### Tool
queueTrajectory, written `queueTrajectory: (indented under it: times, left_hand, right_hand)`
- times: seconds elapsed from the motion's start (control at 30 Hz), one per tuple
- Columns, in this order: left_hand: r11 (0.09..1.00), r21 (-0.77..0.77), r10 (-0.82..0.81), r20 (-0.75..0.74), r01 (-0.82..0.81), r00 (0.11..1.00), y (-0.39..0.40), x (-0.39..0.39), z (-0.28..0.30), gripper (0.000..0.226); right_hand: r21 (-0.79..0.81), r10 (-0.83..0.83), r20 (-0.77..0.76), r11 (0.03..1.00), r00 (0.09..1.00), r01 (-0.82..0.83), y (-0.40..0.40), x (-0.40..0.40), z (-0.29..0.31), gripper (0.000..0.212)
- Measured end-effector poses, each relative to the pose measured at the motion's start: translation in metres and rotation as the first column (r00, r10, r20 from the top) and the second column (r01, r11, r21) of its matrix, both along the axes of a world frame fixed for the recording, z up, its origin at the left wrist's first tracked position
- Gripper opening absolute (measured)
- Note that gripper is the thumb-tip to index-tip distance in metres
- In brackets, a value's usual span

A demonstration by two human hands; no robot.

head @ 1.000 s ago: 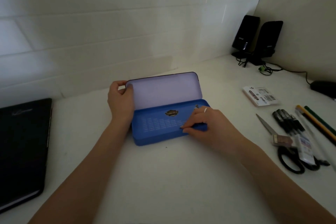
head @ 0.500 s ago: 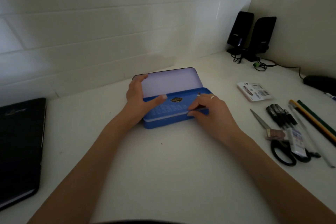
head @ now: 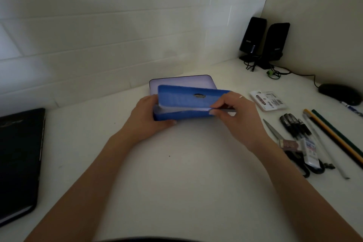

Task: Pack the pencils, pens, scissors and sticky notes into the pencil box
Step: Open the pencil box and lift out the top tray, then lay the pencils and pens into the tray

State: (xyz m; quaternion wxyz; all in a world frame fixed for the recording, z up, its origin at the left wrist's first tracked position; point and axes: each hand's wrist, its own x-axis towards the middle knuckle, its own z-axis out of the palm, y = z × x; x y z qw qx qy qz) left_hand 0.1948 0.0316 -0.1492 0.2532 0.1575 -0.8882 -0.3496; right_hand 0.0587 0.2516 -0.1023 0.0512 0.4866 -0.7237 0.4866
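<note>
The blue pencil box [head: 182,115] lies on the white desk with its pale lid [head: 182,81] standing open behind. A blue inner tray [head: 186,97] is tilted up out of the base. My left hand [head: 149,118] grips the box's left end. My right hand [head: 233,114] pinches the tray's front right edge. To the right lie the sticky notes pack [head: 268,100], black pens [head: 292,125], pencils [head: 334,135] and the black-handled scissors [head: 294,153].
A black laptop [head: 17,159] sits at the left desk edge. Two black speakers [head: 263,41] with cables stand in the back right corner, and a black mouse [head: 339,94] lies near them. The white tiled wall is close behind the box.
My left hand moved from the lid down to the box's left end. My right hand has lifted the blue inner tray up from the base.
</note>
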Motion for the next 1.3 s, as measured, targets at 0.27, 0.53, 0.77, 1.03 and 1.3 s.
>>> queueTrajectory:
  times: [0.27,0.53,0.77,1.03,1.3]
  left_hand:
    - [0.999,0.027,-0.025,-0.053,0.027,0.998,0.007,0.003,0.007,0.034]
    - [0.987,-0.101,0.119,-0.058,-0.124,0.991,0.018,0.003,0.011,0.022]
    - [0.981,-0.134,0.135,-0.042,-0.140,0.990,0.020,0.003,0.009,0.022]
    - [0.892,-0.447,-0.004,-0.140,-0.060,0.990,0.041,0.003,0.020,0.028]
    - [0.886,-0.453,-0.091,0.050,0.104,0.995,0.059,0.000,0.019,0.034]
  right_hand:
    - [0.288,0.169,-0.026,0.945,0.985,-0.154,0.004,0.008,0.003,0.008]
    - [0.526,0.220,0.046,0.824,0.974,-0.211,0.022,0.000,0.016,0.006]
    - [0.683,0.214,0.169,0.678,0.962,-0.271,0.020,0.000,0.008,0.016]
    - [0.553,-0.117,0.080,0.831,0.990,0.054,0.046,-0.035,0.024,0.016]
    - [0.654,-0.745,-0.012,0.499,0.667,0.569,0.106,-0.094,0.008,0.021]
